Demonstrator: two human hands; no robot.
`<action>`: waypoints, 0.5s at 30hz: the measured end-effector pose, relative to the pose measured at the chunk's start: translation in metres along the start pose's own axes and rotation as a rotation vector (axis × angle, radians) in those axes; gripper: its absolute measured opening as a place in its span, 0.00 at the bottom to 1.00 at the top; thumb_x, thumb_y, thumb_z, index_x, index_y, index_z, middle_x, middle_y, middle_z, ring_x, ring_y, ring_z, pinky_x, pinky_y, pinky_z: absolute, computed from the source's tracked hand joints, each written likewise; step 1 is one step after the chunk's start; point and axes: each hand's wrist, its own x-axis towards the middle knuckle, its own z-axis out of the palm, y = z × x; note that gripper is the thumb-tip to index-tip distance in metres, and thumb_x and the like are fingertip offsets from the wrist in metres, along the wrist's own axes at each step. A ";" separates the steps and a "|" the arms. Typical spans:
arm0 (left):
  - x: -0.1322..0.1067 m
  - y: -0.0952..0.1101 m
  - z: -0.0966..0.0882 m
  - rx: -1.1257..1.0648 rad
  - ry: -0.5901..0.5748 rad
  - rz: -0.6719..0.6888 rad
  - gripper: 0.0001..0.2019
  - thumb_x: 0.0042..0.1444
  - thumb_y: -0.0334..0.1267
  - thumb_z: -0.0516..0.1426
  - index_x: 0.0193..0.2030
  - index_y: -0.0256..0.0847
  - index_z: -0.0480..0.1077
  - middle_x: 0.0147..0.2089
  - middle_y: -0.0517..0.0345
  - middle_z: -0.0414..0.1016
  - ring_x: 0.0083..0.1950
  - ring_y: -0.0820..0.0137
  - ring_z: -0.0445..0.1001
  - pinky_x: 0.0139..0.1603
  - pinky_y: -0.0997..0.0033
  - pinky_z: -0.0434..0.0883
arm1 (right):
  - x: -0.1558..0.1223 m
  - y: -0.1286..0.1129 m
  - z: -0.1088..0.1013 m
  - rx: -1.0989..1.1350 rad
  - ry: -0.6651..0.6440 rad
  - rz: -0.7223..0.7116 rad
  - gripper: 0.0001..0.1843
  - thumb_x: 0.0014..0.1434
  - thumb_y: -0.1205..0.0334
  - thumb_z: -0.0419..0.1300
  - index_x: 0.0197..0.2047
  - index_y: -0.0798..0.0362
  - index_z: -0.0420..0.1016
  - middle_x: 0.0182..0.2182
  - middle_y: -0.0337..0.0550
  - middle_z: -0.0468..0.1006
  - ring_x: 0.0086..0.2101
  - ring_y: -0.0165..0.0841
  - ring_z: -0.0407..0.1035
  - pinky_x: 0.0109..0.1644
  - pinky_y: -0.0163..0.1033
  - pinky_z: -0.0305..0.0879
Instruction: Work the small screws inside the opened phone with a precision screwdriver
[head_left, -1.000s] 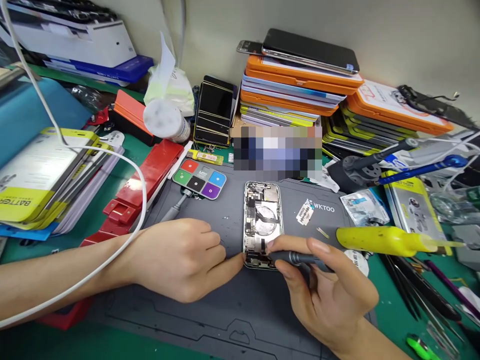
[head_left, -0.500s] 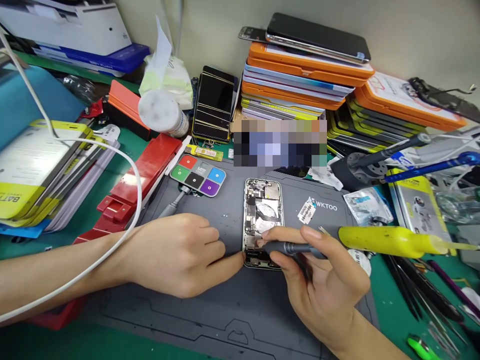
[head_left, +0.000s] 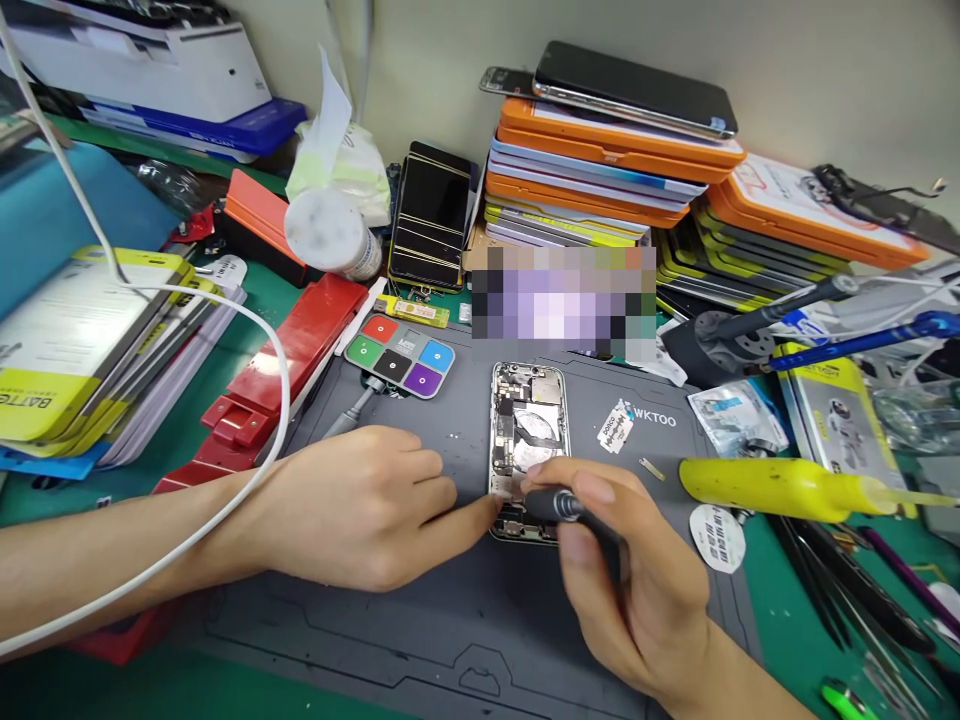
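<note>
An opened phone [head_left: 529,425] with its insides showing lies on a grey work mat [head_left: 450,620]. My left hand [head_left: 360,510] rests on the mat, fingers curled, its thumb tip pressed against the phone's lower left edge. My right hand [head_left: 630,580] is closed round a dark screwdriver [head_left: 559,503], whose tip sits on the lower part of the phone. A small white sticker [head_left: 615,428] lies on the mat right of the phone.
A colour-patched screw tray [head_left: 400,356] sits at the mat's far left. A yellow tool [head_left: 780,485] lies at right, a red case [head_left: 289,370] at left. Stacks of orange and yellow boxes [head_left: 600,170] stand behind. A white cable [head_left: 247,480] drapes over my left forearm.
My right hand has tilted the screwdriver more upright and shifted it slightly left over the phone's lower part. My left hand has stayed in place.
</note>
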 end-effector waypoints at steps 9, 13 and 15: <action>-0.002 -0.001 0.006 0.069 -0.098 -0.078 0.19 0.74 0.27 0.54 0.69 0.29 0.73 0.30 0.63 0.71 0.26 0.66 0.72 0.23 0.59 0.62 | -0.012 0.004 0.000 0.061 0.008 0.048 0.47 0.66 0.79 0.61 0.83 0.46 0.54 0.59 0.54 0.80 0.60 0.43 0.79 0.53 0.48 0.85; -0.001 0.002 0.000 0.143 -0.152 -0.029 0.21 0.72 0.25 0.54 0.69 0.26 0.73 0.30 0.60 0.73 0.27 0.66 0.72 0.23 0.61 0.63 | -0.014 0.004 0.000 0.031 0.030 0.095 0.47 0.67 0.77 0.63 0.82 0.44 0.55 0.58 0.53 0.82 0.58 0.43 0.80 0.54 0.48 0.85; 0.000 0.003 -0.001 0.155 -0.170 -0.025 0.22 0.72 0.25 0.54 0.70 0.26 0.73 0.31 0.60 0.73 0.27 0.66 0.72 0.23 0.61 0.63 | -0.013 0.004 0.000 0.007 0.037 0.094 0.46 0.67 0.77 0.64 0.82 0.44 0.55 0.57 0.53 0.83 0.57 0.43 0.81 0.54 0.48 0.85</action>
